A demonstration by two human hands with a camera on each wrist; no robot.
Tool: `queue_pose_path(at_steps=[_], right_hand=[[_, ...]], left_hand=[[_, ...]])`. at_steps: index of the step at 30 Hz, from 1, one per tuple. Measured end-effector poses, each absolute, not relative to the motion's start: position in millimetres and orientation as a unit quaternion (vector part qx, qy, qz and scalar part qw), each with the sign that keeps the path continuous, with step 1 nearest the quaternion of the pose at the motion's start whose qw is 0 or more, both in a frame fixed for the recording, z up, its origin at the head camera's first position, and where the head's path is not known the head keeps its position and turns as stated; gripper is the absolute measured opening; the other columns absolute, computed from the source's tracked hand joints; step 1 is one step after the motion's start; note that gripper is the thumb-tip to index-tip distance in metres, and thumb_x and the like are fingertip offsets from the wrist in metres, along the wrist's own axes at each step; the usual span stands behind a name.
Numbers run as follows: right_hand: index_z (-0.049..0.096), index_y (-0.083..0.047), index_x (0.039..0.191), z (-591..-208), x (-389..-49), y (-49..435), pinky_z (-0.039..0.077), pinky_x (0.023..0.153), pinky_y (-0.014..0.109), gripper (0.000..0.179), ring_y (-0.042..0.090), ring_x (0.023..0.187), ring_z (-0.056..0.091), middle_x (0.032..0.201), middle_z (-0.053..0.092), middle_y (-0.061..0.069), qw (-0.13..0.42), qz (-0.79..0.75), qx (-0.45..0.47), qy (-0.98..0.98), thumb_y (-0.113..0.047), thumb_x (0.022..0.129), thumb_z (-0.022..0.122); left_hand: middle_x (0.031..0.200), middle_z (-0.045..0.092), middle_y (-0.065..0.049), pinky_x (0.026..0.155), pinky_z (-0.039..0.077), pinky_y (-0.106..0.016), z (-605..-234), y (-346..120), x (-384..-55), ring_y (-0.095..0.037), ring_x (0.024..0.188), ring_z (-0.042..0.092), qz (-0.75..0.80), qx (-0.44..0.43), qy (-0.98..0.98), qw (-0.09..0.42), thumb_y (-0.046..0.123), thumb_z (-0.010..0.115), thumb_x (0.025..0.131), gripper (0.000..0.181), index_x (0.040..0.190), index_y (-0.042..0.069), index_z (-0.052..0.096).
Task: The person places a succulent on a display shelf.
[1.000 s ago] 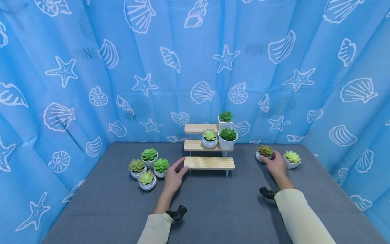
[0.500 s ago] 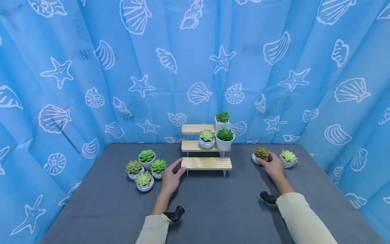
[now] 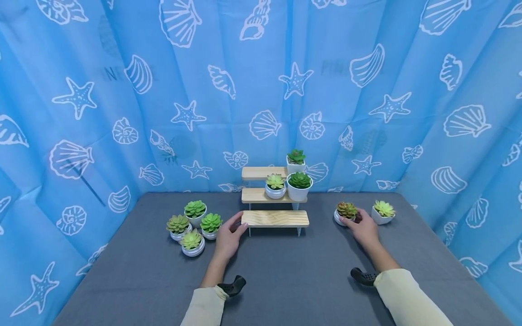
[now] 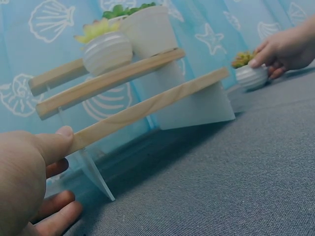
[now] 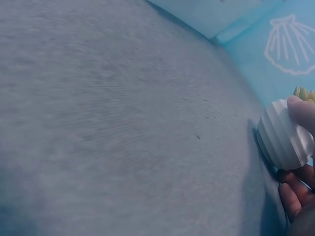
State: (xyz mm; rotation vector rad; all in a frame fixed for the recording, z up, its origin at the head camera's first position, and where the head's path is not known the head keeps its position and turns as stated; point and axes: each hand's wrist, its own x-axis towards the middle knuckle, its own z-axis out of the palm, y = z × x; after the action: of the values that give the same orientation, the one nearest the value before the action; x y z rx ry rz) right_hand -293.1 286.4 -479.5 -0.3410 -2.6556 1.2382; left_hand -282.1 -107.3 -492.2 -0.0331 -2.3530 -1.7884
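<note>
A three-step wooden display stand (image 3: pixel 275 218) with pale supports stands mid-table. My left hand (image 3: pixel 227 237) holds the left end of its lowest step; in the left wrist view the thumb (image 4: pixel 61 140) lies on the board's end, other fingers lower down behind it. To the right, my right hand (image 3: pixel 364 228) grips a small ribbed white pot with a reddish-green succulent (image 3: pixel 345 212). Its thumb presses the pot's side, and the fingertips (image 5: pixel 290 199) are low by the base in the right wrist view. Just beyond that hand is a white pot with a yellow-green succulent (image 3: pixel 383 212).
On the middle step sit a pale succulent (image 3: pixel 275 185) and a dark green one (image 3: pixel 299 186); another potted succulent (image 3: pixel 296 160) is on the top step. Several potted succulents (image 3: pixel 191 240) cluster left of my left hand. A blue shell-print curtain (image 3: pixel 228 90) hangs behind the grey tabletop (image 3: pixel 285 280).
My right hand and the reddish succulent have shifted slightly toward me, and the thumb now lies across the pot's front. The left hand stays on the step. The head view has turned slightly right.
</note>
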Motion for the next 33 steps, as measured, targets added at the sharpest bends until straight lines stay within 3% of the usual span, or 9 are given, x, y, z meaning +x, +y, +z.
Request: queue_pose_path(at_steps=[14, 22, 33], right_hand=[[0.038, 0.007, 0.142, -479.7, -272.6, 266.3, 0.043, 0.097, 0.053, 0.078, 0.043, 0.123, 0.047, 0.134, 0.047, 0.032, 0.079, 0.445, -0.087, -0.888, -0.043, 0.090, 0.068], [0.042, 0.007, 0.139, -475.2, -265.9, 252.2, 0.042, 0.099, 0.052, 0.067, 0.042, 0.123, 0.048, 0.134, 0.049, 0.032, 0.091, 0.479, -0.077, -0.870, -0.032, 0.092, 0.069], [0.041, 0.004, 0.142, -463.4, -265.0, 227.6, 0.040, 0.102, 0.050, 0.072, 0.037, 0.124, 0.047, 0.135, 0.049, 0.027, 0.098, 0.511, -0.068, -0.851, -0.039, 0.091, 0.069]], left_hand=[[0.131, 0.061, -0.004, 0.097, 0.048, -0.042, -493.5, -107.8, -282.9, -0.022, 0.120, 0.055, -0.603, -0.010, -0.792, 0.091, 0.022, 0.066, 0.095, 0.045, 0.138, 0.016, 0.057], [0.130, 0.061, -0.005, 0.094, 0.049, -0.041, -493.2, -106.8, -283.4, -0.023, 0.118, 0.057, -0.604, -0.007, -0.791, 0.095, 0.022, 0.066, 0.094, 0.045, 0.138, 0.015, 0.057], [0.130, 0.061, -0.008, 0.094, 0.050, -0.043, -492.8, -106.4, -283.2, -0.026, 0.118, 0.056, -0.594, -0.014, -0.798, 0.103, 0.022, 0.065, 0.095, 0.044, 0.138, 0.013, 0.056]])
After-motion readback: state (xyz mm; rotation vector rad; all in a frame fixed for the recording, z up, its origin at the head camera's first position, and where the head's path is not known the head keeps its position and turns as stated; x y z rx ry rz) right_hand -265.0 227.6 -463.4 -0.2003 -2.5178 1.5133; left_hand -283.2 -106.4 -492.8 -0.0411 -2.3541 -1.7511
